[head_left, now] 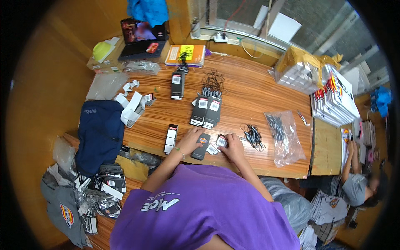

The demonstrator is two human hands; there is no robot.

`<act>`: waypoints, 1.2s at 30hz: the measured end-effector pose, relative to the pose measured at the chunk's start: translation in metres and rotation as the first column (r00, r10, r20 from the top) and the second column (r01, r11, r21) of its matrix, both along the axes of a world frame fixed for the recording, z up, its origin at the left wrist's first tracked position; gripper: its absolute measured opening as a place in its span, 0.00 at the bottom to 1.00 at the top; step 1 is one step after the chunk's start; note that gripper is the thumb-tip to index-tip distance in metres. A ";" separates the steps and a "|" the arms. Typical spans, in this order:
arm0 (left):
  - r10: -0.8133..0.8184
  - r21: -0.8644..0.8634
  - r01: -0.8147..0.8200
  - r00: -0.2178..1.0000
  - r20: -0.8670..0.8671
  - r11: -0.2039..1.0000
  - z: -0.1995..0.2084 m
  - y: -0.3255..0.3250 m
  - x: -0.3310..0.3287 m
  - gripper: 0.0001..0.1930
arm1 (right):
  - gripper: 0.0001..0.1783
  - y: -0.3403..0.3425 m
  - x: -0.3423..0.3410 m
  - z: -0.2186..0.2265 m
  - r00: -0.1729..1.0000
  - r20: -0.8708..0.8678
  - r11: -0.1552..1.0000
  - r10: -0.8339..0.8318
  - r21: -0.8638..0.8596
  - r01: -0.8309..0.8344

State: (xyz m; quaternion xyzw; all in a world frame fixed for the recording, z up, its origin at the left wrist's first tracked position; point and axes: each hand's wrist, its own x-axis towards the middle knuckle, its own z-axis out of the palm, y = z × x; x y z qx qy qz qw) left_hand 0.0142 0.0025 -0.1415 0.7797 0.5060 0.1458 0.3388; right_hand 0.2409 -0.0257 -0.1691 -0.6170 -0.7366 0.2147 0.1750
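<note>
A dark grey hang tag (198, 153) with a small coloured emblem lies at the table's front edge. My left hand (188, 142) has its fingers bent against that tag's upper left side. To its right, my right hand (234, 148) pinches a small black-and-white barcode tag (221, 142). Small white tags (212, 149) lie between the hands. Left of my left hand is a narrow black strip with white labels (170, 140). Beyond the hands stand stacked dark hang tags (206, 111) with black strings, and another stack (177, 85) farther back.
Loose black strings (253, 137) and a clear bag (287, 143) lie to the right, with small pliers (303, 118) beyond. Boxes (298, 75) and packaged goods (334, 100) fill the back right. A navy garment (98, 133) hangs over the left edge. Another person (357, 188) works at far right.
</note>
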 end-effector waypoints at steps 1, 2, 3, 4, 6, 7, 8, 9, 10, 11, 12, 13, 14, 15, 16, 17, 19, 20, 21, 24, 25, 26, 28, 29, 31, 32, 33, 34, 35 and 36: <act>-0.021 -0.010 0.022 0.999 0.048 1.000 -0.008 0.002 -0.003 0.32 | 0.25 0.000 -0.001 -0.001 1.000 -0.012 1.000 -0.007 -0.016 0.007; -0.017 -0.032 0.020 0.996 0.093 0.999 -0.012 0.001 -0.003 0.31 | 0.25 -0.002 -0.001 -0.001 1.000 -0.024 0.999 -0.012 -0.031 0.012; -0.014 -0.050 0.021 0.991 0.133 0.999 -0.012 0.002 -0.004 0.29 | 0.24 -0.003 0.000 -0.004 0.998 -0.060 1.000 -0.021 -0.015 0.020; -0.014 -0.040 0.019 0.992 0.123 0.999 -0.012 0.002 -0.005 0.29 | 0.24 -0.004 0.001 -0.006 0.995 -0.097 1.000 -0.027 0.001 0.027; -0.008 -0.018 0.010 0.994 0.106 1.000 -0.009 0.001 -0.004 0.29 | 0.24 -0.007 0.002 -0.004 0.991 -0.131 0.998 -0.026 0.051 0.033; -0.026 0.052 0.022 0.997 0.068 0.998 -0.006 0.000 -0.004 0.29 | 0.24 -0.007 0.000 -0.005 0.988 -0.137 0.995 -0.066 0.059 0.075; -0.039 0.122 0.035 0.999 0.028 0.992 -0.002 -0.001 -0.005 0.29 | 0.24 -0.006 -0.002 -0.006 0.984 -0.143 0.991 -0.104 0.066 0.115; -0.046 0.192 0.047 0.999 -0.009 0.980 0.003 -0.002 -0.005 0.29 | 0.24 -0.005 -0.003 -0.007 0.979 -0.147 0.986 -0.139 0.074 0.151; -0.039 0.209 0.040 0.999 -0.010 0.977 0.006 -0.003 -0.005 0.29 | 0.25 -0.003 -0.003 -0.008 0.977 -0.144 0.986 -0.159 0.034 0.165; -0.030 0.226 0.031 1.000 -0.010 0.974 0.008 -0.004 -0.004 0.28 | 0.25 -0.002 -0.001 -0.008 0.980 -0.130 0.988 -0.152 0.013 0.155; -0.013 0.243 0.016 1.000 -0.012 0.970 0.009 -0.005 -0.005 0.28 | 0.25 -0.001 -0.001 -0.006 0.983 -0.118 0.990 -0.138 -0.008 0.138; 0.002 0.200 -0.008 1.000 0.030 0.980 0.004 -0.006 -0.008 0.28 | 0.26 0.000 -0.002 -0.004 0.987 -0.107 0.992 -0.122 -0.028 0.120; 0.021 0.156 -0.031 0.997 0.071 0.987 -0.005 -0.006 -0.010 0.27 | 0.23 -0.001 -0.004 -0.002 0.979 -0.156 0.991 -0.134 0.005 0.136; 0.039 0.111 -0.052 0.993 0.114 0.992 -0.006 -0.006 -0.010 0.27 | 0.22 0.000 -0.003 -0.003 0.963 -0.215 0.987 -0.161 -0.020 0.160; 0.076 0.027 -0.080 0.987 0.140 0.996 -0.006 -0.007 -0.010 0.27 | 0.21 0.001 -0.001 -0.007 0.944 -0.273 0.982 -0.187 -0.046 0.181; 0.081 0.046 -0.088 0.987 0.137 0.995 -0.007 -0.007 -0.012 0.27 | 0.20 0.003 -0.001 -0.011 0.920 -0.329 0.977 -0.214 -0.074 0.201; 0.094 0.081 -0.105 0.987 0.134 0.991 -0.007 -0.008 -0.013 0.27 | 0.17 0.004 -0.002 -0.015 0.857 -0.444 0.964 -0.263 -0.142 0.223; 0.091 0.096 -0.104 0.987 0.131 0.990 -0.010 -0.009 -0.015 0.27 | 0.17 0.003 -0.002 -0.016 0.847 -0.463 0.965 -0.263 -0.139 0.224; 0.086 0.112 -0.101 0.988 0.127 0.989 -0.013 -0.010 -0.015 0.27 | 0.16 0.003 -0.002 -0.016 0.835 -0.482 0.964 -0.264 -0.136 0.227; 0.104 0.161 -0.121 0.988 0.110 0.980 -0.015 -0.013 -0.016 0.25 | 0.15 0.001 -0.002 -0.016 0.791 -0.546 0.961 -0.276 -0.145 0.235; 0.112 0.177 -0.129 0.988 0.104 0.976 -0.012 -0.014 -0.015 0.24 | 0.15 0.001 0.000 -0.017 0.773 -0.565 0.957 -0.289 -0.174 0.231; 0.150 0.089 -0.165 0.977 0.151 0.982 -0.008 -0.014 -0.015 0.23 | 0.16 0.001 0.002 -0.019 0.754 -0.583 0.953 -0.303 -0.203 0.227; 0.233 -0.094 -0.217 0.945 0.231 0.972 0.003 -0.015 -0.012 0.21 | 0.16 0.000 0.007 -0.027 0.725 -0.607 0.945 -0.324 -0.239 0.222; 0.260 -0.189 -0.209 0.917 0.303 0.959 0.001 -0.015 -0.012 0.20 | 0.16 0.000 0.010 -0.031 0.717 -0.615 0.943 -0.329 -0.247 0.222; 0.335 -0.369 -0.177 0.841 0.424 0.912 -0.008 -0.012 -0.015 0.18 | 0.15 0.000 0.008 -0.028 0.687 -0.642 0.937 -0.341 -0.288 0.197; 0.362 -0.375 -0.182 0.792 0.492 0.909 -0.013 -0.012 -0.015 0.17 | 0.15 -0.002 0.008 -0.027 0.666 -0.658 0.931 -0.352 -0.320 0.176; 0.386 -0.382 -0.186 0.737 0.555 0.905 -0.015 -0.013 -0.013 0.16 | 0.14 -0.003 0.007 -0.023 0.644 -0.673 0.923 -0.364 -0.352 0.155; 0.407 -0.389 -0.189 0.676 0.615 0.902 -0.018 -0.014 -0.011 0.15 | 0.14 -0.004 0.005 -0.020 0.625 -0.690 0.921 -0.365 -0.368 0.131; 0.417 -0.379 -0.226 0.711 0.566 0.898 -0.020 -0.014 -0.011 0.15 | 0.14 -0.005 0.001 -0.017 0.607 -0.706 0.917 -0.365 -0.383 0.106; 0.425 -0.366 -0.257 0.744 0.516 0.894 -0.018 -0.014 -0.010 0.15 | 0.14 -0.006 -0.001 -0.017 0.587 -0.721 0.913 -0.369 -0.398 0.086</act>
